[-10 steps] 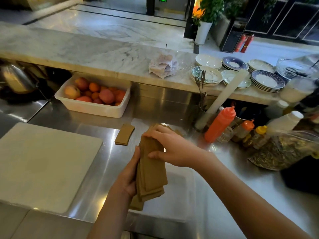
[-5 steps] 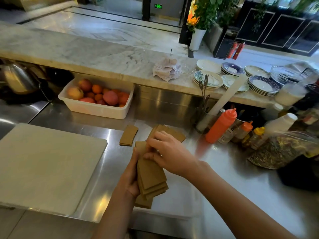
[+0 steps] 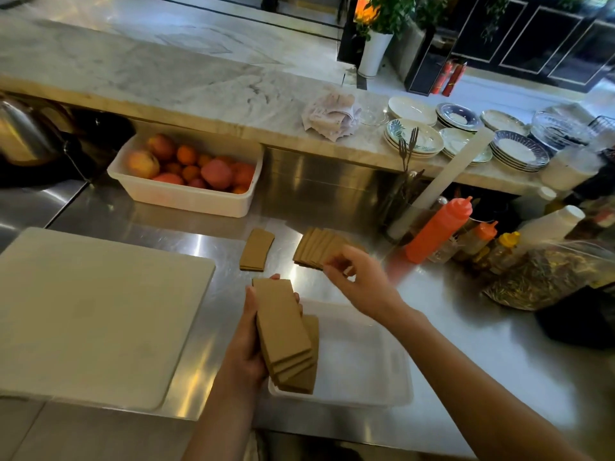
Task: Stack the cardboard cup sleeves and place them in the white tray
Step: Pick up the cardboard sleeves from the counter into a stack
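Note:
My left hand [image 3: 248, 341] grips a stack of flat brown cardboard cup sleeves [image 3: 283, 324], held over the left end of the white tray [image 3: 366, 371] on the steel counter. Another sleeve [image 3: 307, 377] lies in the tray under the stack. My right hand [image 3: 362, 281] reaches out over a fanned pile of sleeves [image 3: 316, 249] on the counter, fingers curled at its near edge; whether they pinch a sleeve I cannot tell. A single sleeve [image 3: 256, 249] lies to the left of that pile.
A large white cutting board [image 3: 86, 314] lies at the left. A white bin of fruit [image 3: 186, 194] stands at the back. Squeeze bottles [image 3: 439, 231], a cutlery holder and a bag of dried goods [image 3: 545, 277] crowd the right. Plates [image 3: 416, 138] sit on the marble ledge.
My right hand has let go of the held stack and moved forward and right to the fanned pile. The left hand keeps the stack, now squared up.

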A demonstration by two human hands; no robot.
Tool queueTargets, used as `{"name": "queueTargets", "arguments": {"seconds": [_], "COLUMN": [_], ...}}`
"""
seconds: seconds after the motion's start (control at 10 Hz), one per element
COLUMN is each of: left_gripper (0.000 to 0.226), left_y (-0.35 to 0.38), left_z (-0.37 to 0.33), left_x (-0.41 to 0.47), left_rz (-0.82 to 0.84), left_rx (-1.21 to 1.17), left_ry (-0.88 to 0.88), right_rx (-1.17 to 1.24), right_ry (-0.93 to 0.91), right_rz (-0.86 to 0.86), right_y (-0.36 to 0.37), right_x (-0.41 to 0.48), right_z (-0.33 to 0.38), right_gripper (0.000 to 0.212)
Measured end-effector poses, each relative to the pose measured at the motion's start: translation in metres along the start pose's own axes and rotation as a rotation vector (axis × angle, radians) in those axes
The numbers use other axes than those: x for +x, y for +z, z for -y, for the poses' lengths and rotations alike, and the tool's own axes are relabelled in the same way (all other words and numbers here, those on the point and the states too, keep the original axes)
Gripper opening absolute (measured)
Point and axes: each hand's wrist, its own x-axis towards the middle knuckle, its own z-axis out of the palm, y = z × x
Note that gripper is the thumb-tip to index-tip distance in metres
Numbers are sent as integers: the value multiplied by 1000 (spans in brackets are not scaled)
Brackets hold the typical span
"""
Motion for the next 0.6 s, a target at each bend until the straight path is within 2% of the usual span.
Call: {"name": "queueTargets", "arguments": {"seconds": [0.2, 0.3, 0.4, 0.6], "left_gripper": [84, 83, 84, 78], "left_y": [-1, 0, 5, 6], "left_z": [0, 3, 5, 15], "left_x": [7, 13, 22, 43], "left_rz": [0, -16, -11, -43], "left_rx": [-75, -91, -137, -198], "left_ry": [41, 52, 59, 76], "right_rx": [11, -19, -72, -233], "right_ry": [329, 420, 523, 581], "right_rz": [6, 62, 217, 308], "right_y": [0, 2, 6, 23], "right_x": [26, 41, 66, 109], "right_z": [-75, -104, -141, -184], "right_gripper": [13, 23, 42, 40]}}
